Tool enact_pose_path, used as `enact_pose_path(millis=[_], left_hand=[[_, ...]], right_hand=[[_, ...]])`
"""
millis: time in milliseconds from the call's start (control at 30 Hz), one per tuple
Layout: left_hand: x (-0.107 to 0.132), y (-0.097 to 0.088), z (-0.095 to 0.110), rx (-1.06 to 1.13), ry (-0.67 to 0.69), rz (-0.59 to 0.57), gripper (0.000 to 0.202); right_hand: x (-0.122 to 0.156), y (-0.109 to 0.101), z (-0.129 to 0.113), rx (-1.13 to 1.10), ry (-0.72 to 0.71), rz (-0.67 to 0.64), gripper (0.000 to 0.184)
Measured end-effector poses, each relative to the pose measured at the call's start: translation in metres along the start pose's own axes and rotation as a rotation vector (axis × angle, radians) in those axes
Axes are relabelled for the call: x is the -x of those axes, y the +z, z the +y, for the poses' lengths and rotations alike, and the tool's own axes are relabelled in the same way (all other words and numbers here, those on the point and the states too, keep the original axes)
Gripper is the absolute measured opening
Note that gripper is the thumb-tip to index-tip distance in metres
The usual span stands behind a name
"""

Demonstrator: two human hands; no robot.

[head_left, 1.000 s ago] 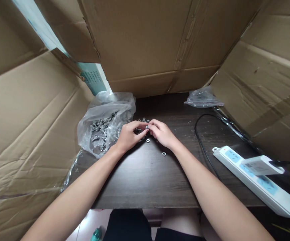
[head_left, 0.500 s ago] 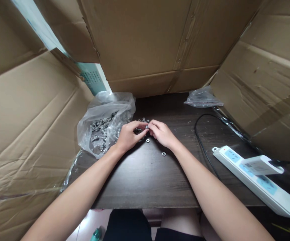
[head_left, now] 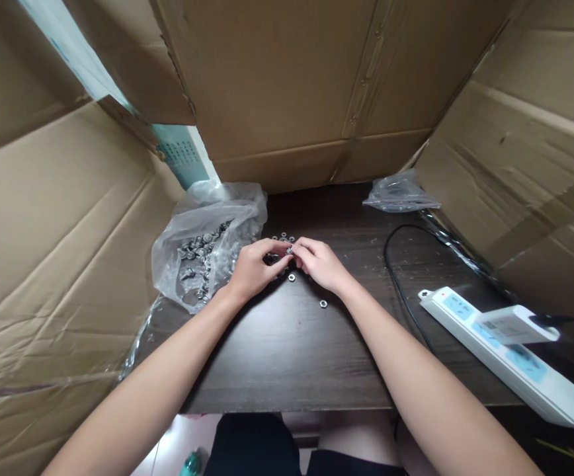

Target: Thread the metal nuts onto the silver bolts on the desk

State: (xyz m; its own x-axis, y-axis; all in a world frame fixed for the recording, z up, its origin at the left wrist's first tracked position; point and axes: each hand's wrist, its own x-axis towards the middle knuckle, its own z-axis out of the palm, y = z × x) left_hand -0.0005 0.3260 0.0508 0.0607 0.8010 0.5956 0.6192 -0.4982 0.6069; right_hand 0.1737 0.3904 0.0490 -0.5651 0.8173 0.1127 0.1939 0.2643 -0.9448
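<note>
My left hand (head_left: 257,268) and my right hand (head_left: 319,262) meet over the middle of the table. Between their fingertips is a small silver bolt (head_left: 289,251), pinched from both sides; whether a nut sits on it is too small to tell. Loose hex nuts (head_left: 284,236) lie just behind the fingers, partly covered by them. One nut (head_left: 291,277) rests in front of the fingertips, and another nut (head_left: 323,304) lies nearer me, below my right wrist. Left of my left hand, an open clear plastic bag (head_left: 165,254) holds many metal bolts (head_left: 202,248).
Cardboard walls (head_left: 287,86) enclose the dark wooden table (head_left: 287,370) at the back and sides. A clear plastic bag (head_left: 401,193) lies at the back right. On the right are a white power strip (head_left: 495,357), a plugged-in white adapter (head_left: 518,325) and a black cable (head_left: 391,264).
Both hands stay in nearly the same place, still pinching the bolt, with only tiny finger movement. The whole view has shifted slightly.
</note>
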Motion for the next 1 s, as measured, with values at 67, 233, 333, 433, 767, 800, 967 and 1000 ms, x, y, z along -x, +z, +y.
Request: enact_pose_path(millis=[67,233,333,433,767,800,967,1000], left_hand=[[0.0000,-0.0004,0.0005,0.006,-0.005,-0.002,0.016],[0.0001,-0.0011,-0.0001,-0.003,0.001,-0.006,0.016],[0.0004,-0.0005,-0.0011,-0.008,0.003,-0.010,0.015],[0.0007,0.0003,-0.0016,-0.005,-0.004,-0.017,0.016],[-0.0001,-0.0005,-0.0005,-0.009,0.000,-0.014,0.016],[0.0000,-0.0006,-0.0006,-0.013,0.002,-0.014,0.016],[0.0008,0.0002,-0.0012,-0.012,-0.002,-0.022,0.017],[0.0008,0.0005,-0.0010,-0.009,-0.004,-0.022,0.017]], right_hand=[[0.0002,-0.0005,-0.0010,0.005,-0.001,0.006,0.033],[0.0012,-0.0005,-0.0040,-0.036,0.020,0.016,0.027],[0.0011,0.0003,-0.0049,-0.059,0.025,0.004,0.024],[0.0002,0.0005,-0.0045,-0.051,0.021,-0.001,0.023],[-0.0005,-0.0001,-0.0034,-0.027,0.030,0.025,0.027],[-0.0006,-0.0002,-0.0035,-0.034,0.032,0.024,0.024],[-0.0013,-0.0003,-0.0030,-0.014,0.019,0.003,0.023],[-0.0013,-0.0002,-0.0027,-0.006,0.013,-0.001,0.024]])
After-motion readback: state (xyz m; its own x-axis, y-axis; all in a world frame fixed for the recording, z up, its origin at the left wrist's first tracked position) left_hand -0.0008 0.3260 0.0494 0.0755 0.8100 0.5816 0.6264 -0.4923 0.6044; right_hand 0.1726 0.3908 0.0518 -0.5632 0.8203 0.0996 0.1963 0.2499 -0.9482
